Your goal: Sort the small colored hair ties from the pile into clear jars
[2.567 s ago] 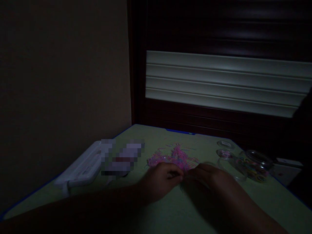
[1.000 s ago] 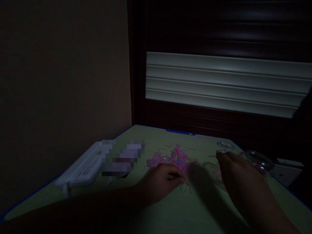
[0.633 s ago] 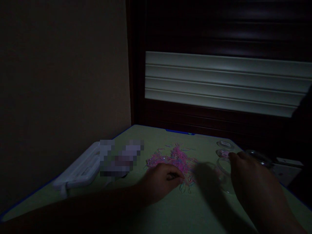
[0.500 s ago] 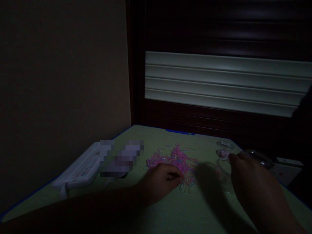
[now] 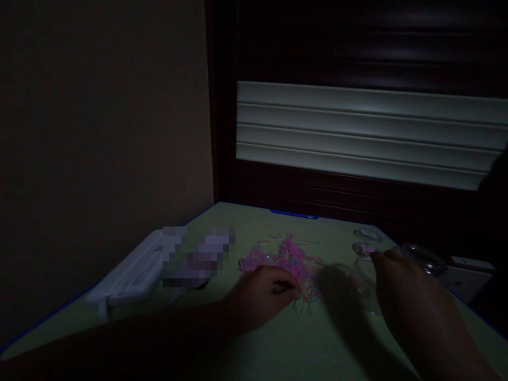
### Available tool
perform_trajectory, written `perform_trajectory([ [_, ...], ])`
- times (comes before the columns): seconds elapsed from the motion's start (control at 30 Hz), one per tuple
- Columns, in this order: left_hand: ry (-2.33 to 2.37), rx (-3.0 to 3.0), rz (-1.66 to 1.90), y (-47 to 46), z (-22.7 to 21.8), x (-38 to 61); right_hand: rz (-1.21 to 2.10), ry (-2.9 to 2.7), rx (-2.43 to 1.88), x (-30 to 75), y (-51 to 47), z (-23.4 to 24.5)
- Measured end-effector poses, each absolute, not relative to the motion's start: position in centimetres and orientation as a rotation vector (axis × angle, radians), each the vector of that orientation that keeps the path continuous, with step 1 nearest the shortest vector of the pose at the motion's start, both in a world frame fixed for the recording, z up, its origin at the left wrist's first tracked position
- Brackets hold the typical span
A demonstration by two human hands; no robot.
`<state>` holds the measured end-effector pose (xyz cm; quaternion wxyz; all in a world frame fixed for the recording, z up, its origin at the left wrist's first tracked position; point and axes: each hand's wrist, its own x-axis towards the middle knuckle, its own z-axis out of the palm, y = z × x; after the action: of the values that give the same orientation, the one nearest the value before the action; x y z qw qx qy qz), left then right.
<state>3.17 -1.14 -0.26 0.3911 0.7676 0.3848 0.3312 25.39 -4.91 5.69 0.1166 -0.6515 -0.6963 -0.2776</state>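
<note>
A loose heap of small pink and blue rubber bands [image 5: 293,259] lies spread on the pale green table. My left hand [image 5: 264,299] rests at its near edge, thumb and finger pinched together; whether a band is between them is too dark to see. Over a clear round plastic container [image 5: 363,275] on the right, my right hand [image 5: 413,296] hangs with its fingers pointing down. The back of that hand hides most of its fingertips and part of the container. Some faint pink shows at the container's left side.
Behind the container lie a clear lid with a label [image 5: 368,235] and a small round clear piece with pink in it [image 5: 364,248]. Another clear container [image 5: 424,259] and a white box [image 5: 470,275] stand right. A white tray-like object [image 5: 129,275] and a blurred-out item [image 5: 202,259] are left.
Both hands stay almost in place. The view has shifted very slightly; the heap looks unchanged.
</note>
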Motion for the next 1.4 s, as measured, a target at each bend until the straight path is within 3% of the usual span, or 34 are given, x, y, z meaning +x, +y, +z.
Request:
perform_trajectory([
  [0.23, 0.988, 1.944, 0.861, -1.1, -0.6, 3.2, -0.698, -2.116, -1.816, 24.6, -4.7, 5.9],
  [0.37, 0.959, 1.911, 0.863, -0.9, -0.6, 3.2, -0.163, -2.338, -1.576, 22.7, -4.6, 5.2],
  [0.47, 0.954, 1.870, 0.872, -0.8, -0.2, 3.2, 0.014, -2.464, -1.405, 21.5, -4.9, 4.3],
  [0.8, 1.036, 2.020, 0.778, -0.1, 1.6, 2.0, -0.083, -2.368, -1.551, 20.6, -5.8, 5.3],
  [1.07, 1.255, 2.760, 0.642, -0.6, 4.0, 0.5, -0.082, -2.395, -1.535, 21.1, -5.2, 4.9],
  [1.23, 1.402, 2.754, 0.422, -0.9, 4.1, 0.3, -0.132, -2.392, -1.515, 21.2, -5.0, 4.7],
  [1.4, 1.447, 2.707, 0.447, -0.9, 4.4, -0.2, -0.120, -2.390, -1.558, 21.0, -5.3, 5.1],
])
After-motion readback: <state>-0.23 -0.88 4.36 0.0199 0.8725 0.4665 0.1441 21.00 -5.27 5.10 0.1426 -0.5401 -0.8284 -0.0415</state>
